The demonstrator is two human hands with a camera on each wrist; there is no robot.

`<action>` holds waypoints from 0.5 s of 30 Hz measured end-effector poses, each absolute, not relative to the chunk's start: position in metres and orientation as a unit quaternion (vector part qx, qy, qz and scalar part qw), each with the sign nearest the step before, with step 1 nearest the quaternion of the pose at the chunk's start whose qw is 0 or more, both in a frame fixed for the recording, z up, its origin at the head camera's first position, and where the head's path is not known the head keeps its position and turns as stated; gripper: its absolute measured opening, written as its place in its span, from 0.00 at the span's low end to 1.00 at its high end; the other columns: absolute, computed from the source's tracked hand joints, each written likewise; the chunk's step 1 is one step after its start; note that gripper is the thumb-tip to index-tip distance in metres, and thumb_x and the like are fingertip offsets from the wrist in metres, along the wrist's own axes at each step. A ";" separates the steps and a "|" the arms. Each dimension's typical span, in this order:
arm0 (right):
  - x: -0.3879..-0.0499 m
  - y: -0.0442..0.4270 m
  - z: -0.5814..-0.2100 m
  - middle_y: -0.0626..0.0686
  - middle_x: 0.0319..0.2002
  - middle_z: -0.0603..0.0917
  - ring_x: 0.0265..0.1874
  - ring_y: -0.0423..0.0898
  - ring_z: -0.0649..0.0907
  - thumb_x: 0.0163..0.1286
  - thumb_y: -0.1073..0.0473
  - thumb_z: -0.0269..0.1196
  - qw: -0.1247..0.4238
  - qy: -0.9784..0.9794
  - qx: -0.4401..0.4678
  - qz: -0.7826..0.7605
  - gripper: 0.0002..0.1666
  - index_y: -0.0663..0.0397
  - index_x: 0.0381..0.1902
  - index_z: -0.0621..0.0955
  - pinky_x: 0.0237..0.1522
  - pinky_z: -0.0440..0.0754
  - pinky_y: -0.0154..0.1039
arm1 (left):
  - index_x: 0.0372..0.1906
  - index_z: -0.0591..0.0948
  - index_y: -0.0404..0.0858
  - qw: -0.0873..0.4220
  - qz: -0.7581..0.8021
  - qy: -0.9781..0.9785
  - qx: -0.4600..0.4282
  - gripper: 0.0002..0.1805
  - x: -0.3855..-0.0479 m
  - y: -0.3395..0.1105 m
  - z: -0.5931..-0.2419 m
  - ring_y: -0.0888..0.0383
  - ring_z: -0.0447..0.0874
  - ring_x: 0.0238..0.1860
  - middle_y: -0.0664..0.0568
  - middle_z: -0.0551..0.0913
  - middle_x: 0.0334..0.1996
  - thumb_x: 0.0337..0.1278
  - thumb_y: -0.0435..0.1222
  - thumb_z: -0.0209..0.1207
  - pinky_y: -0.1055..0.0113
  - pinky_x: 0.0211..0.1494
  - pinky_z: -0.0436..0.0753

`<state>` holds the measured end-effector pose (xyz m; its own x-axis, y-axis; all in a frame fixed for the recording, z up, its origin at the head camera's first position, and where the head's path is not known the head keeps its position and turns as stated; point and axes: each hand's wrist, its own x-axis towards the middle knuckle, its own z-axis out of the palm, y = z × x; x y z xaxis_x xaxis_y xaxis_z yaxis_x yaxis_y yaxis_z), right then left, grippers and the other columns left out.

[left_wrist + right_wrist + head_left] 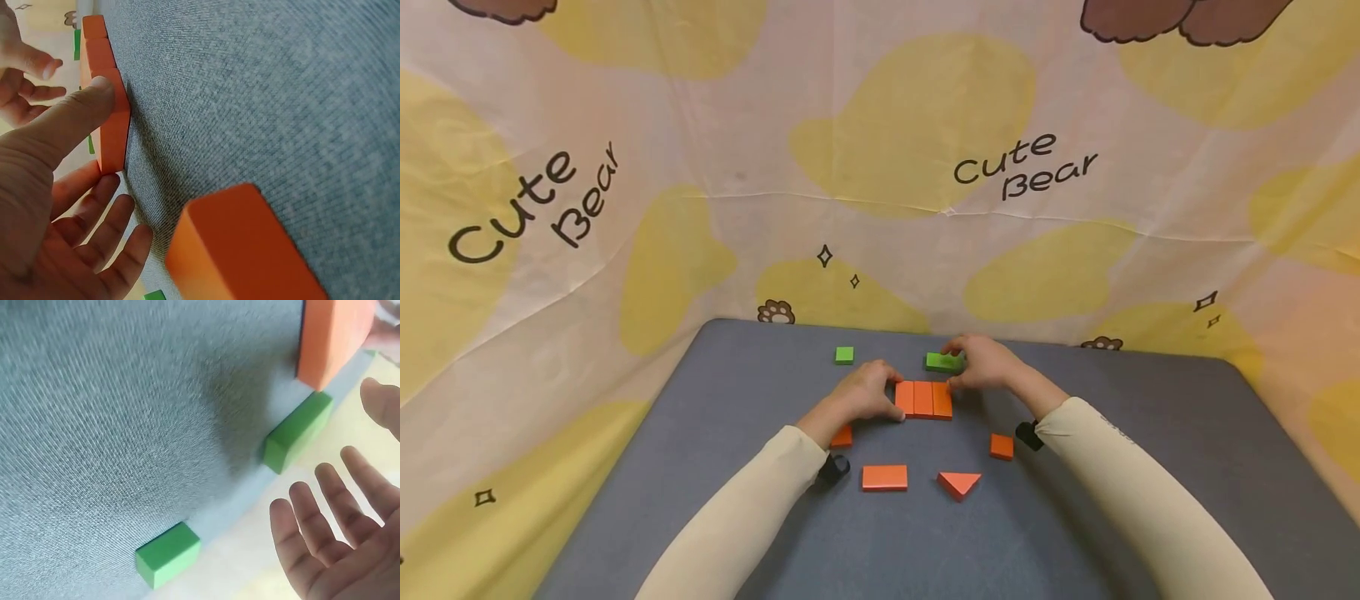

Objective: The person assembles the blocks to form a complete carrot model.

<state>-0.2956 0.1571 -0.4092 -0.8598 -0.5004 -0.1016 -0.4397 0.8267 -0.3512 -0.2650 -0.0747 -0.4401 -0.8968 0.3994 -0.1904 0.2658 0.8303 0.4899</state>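
Three orange rectangular blocks stand side by side in a row [922, 400] on the grey table. My left hand [862, 393] pinches the row's leftmost block [114, 140], thumb on its near end and index finger at its far end. The other left fingers are spread. My right hand [988, 364] hovers by the row's right end, fingers parted; the right wrist view shows it apart from the blocks. Behind the row lies a green block [942, 362], partly covered by the right fingers in the head view. Another green block [167, 555] shows in the right wrist view.
A small green block [845, 356] lies at the back left. Nearer sit an orange block [842, 437] partly behind the left wrist, an orange rectangle [884, 478], an orange triangle [959, 485] and a small orange block [1002, 447]. Patterned cloth [880, 167] hangs behind the table.
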 end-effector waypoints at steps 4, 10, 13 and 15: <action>-0.306 0.157 -0.414 0.59 0.48 0.80 0.46 0.55 0.79 0.53 0.55 0.72 0.084 0.949 -0.259 -0.160 0.30 0.58 0.54 0.80 0.50 0.78 0.52 | 0.56 0.81 0.41 0.143 0.231 0.946 0.175 0.33 -0.266 -0.075 -0.440 0.51 0.76 0.54 0.48 0.78 0.53 0.39 0.47 0.75 0.55 0.61 0.75; -0.315 0.156 -0.420 0.59 0.45 0.81 0.46 0.55 0.80 0.53 0.58 0.72 0.074 0.946 -0.277 -0.154 0.26 0.59 0.51 0.82 0.50 0.78 0.51 | 0.57 0.81 0.41 0.141 0.229 0.945 0.184 0.34 -0.266 -0.074 -0.441 0.51 0.76 0.54 0.48 0.78 0.53 0.39 0.47 0.75 0.56 0.61 0.75; -0.320 0.155 -0.422 0.59 0.44 0.82 0.45 0.55 0.80 0.53 0.60 0.71 0.074 0.947 -0.275 -0.149 0.24 0.60 0.49 0.82 0.51 0.78 0.51 | 0.57 0.81 0.41 0.138 0.226 0.946 0.185 0.34 -0.265 -0.074 -0.441 0.51 0.76 0.54 0.48 0.78 0.53 0.40 0.46 0.75 0.56 0.61 0.76; -0.324 0.155 -0.424 0.59 0.43 0.83 0.44 0.54 0.80 0.53 0.62 0.70 0.072 0.947 -0.279 -0.142 0.22 0.61 0.48 0.83 0.51 0.78 0.50 | 0.57 0.81 0.41 0.137 0.224 0.947 0.186 0.34 -0.265 -0.074 -0.440 0.51 0.76 0.54 0.47 0.78 0.53 0.40 0.46 0.75 0.56 0.61 0.75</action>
